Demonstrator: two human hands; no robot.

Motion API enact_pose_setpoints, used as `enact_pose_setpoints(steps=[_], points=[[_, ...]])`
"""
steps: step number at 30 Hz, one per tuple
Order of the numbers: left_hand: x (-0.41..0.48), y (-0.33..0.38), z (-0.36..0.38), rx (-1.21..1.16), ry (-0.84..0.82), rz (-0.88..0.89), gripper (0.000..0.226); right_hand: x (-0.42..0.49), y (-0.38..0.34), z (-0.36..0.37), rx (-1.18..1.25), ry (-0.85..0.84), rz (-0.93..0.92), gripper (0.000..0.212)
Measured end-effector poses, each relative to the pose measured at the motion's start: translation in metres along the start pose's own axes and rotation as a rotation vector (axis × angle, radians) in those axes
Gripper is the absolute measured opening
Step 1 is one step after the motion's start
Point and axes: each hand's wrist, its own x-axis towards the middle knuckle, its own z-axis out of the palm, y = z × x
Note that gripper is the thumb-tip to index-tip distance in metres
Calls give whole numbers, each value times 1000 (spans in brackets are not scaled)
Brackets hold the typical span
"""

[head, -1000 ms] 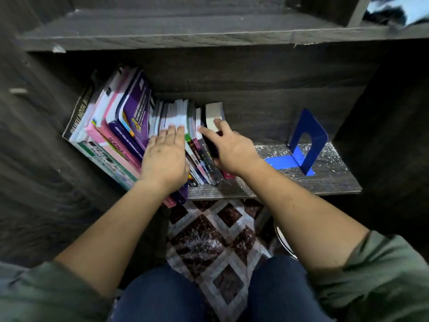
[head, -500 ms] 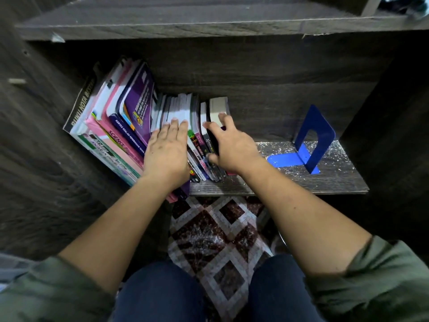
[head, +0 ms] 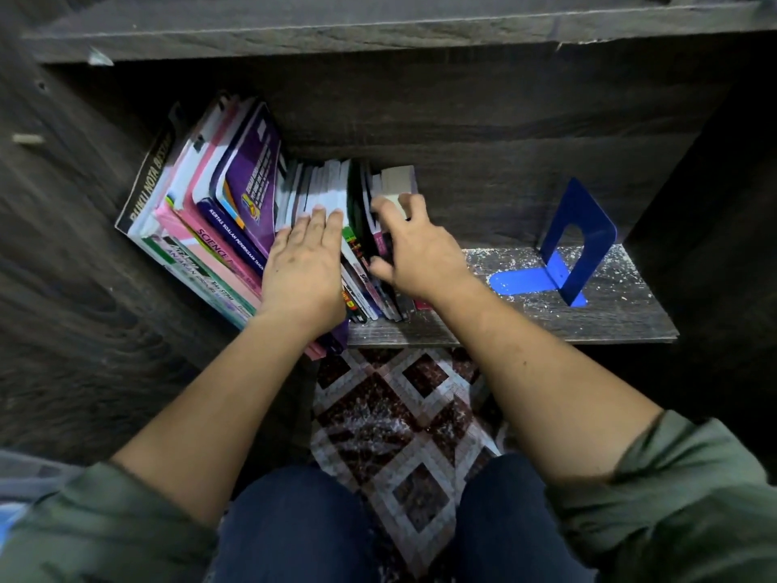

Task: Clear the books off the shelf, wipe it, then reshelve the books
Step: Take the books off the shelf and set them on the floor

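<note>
A row of books leans to the left on the dark wooden shelf (head: pixel 525 326). Large pink, white and purple workbooks (head: pixel 218 212) fill the left end, and thinner books (head: pixel 332 187) stand beside them. My left hand (head: pixel 305 267) lies flat on the top edges of the middle books, fingers straight. My right hand (head: pixel 416 250) is at the right end of the row, its fingers curled over the outermost books (head: pixel 397 180) and its thumb down by their spines. Whether it grips them is not plain.
A blue metal bookend (head: pixel 576 241) stands on the right part of the shelf, which is speckled with white dust. Another shelf board (head: pixel 378 31) runs above. A patterned tiled floor (head: pixel 399 435) and my knees are below.
My right hand has slid a little further over the end books and its fingers have spread and curled. My left hand stays flat on the books. The view has shifted slightly.
</note>
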Motion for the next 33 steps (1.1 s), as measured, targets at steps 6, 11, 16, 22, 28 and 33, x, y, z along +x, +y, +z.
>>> enact_pose_setpoints(steps=[6,11,16,22,28,33], points=[[-2,0,0,32,-2,12,105,-10,13,38,82,193,148,81],[0,0,6,62,14,3,106,-19,16,78,398,323,542,112],[0,2,3,95,-15,6,101,-6,30,77,750,412,727,65],[-18,34,-22,-19,201,138,94,-58,56,24,434,454,486,72],[-42,112,-32,122,440,648,71,-185,86,-8,170,362,474,67],[-73,200,3,277,308,1033,27,-286,115,-17,157,359,579,64]])
